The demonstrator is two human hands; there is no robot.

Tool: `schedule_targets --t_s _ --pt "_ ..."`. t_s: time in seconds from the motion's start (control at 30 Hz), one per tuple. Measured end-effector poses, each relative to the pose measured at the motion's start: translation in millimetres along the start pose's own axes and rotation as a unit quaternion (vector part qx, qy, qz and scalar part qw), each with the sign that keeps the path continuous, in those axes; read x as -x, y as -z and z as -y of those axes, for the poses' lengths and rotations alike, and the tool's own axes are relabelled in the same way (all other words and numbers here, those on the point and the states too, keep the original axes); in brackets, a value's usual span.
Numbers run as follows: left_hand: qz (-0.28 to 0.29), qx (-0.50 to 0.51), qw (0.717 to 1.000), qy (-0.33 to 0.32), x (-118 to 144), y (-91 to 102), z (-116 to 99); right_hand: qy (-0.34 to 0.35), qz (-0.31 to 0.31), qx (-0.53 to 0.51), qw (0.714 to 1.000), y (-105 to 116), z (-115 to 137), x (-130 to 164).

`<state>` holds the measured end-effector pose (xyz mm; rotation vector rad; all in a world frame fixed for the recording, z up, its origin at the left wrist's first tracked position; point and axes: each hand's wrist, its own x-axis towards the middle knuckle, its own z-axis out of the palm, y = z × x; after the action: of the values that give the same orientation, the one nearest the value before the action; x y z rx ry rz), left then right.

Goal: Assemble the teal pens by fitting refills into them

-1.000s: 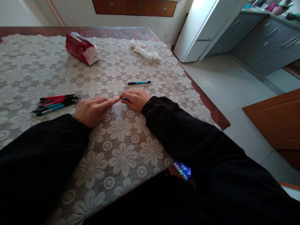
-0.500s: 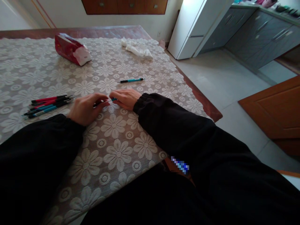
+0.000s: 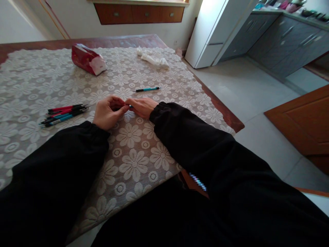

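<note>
My left hand (image 3: 108, 112) and my right hand (image 3: 142, 106) meet fingertip to fingertip on the lace tablecloth (image 3: 133, 164). Between them they pinch a thin teal and black pen (image 3: 130, 106), almost wholly hidden by the fingers. A second teal pen (image 3: 147, 89) lies alone just beyond my right hand. A bundle of several red, black and teal pens (image 3: 64, 113) lies left of my left hand.
A red tissue pack (image 3: 86, 59) sits at the far middle of the table, with crumpled white tissue (image 3: 153, 59) to its right. The table's right edge (image 3: 221, 109) drops to a tiled floor. A white fridge (image 3: 213, 31) and grey cabinets (image 3: 288, 44) stand beyond.
My left hand has curled up from flat on the cloth and its fingers now pinch the pen together with my right hand. The camera has tilted a little.
</note>
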<state>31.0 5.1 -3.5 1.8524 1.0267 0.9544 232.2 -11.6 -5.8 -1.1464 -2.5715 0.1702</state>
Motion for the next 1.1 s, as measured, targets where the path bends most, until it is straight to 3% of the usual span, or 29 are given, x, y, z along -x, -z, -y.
schedule_targets --t_s 0.23,0.63,0.9,1.1 --pt "0.031 -0.001 0.999 -0.022 -0.3 2.9 7.0 -0.01 -0.011 -0.011 1.0 1.1 -3.2 2.5" --pt "-0.008 -0.015 1.0 -0.021 7.3 1.2 0.6 0.05 -0.057 0.032 0.997 -2.9 -5.9 3.6" --pt "-0.013 0.002 1.0 -0.013 10.1 2.3 -1.4 0.02 -0.074 0.038 0.996 -1.8 -1.7 3.7" --pt "-0.027 0.012 1.0 -0.011 14.0 2.0 -1.9 0.04 -0.09 0.025 0.995 -5.3 -4.9 2.8"
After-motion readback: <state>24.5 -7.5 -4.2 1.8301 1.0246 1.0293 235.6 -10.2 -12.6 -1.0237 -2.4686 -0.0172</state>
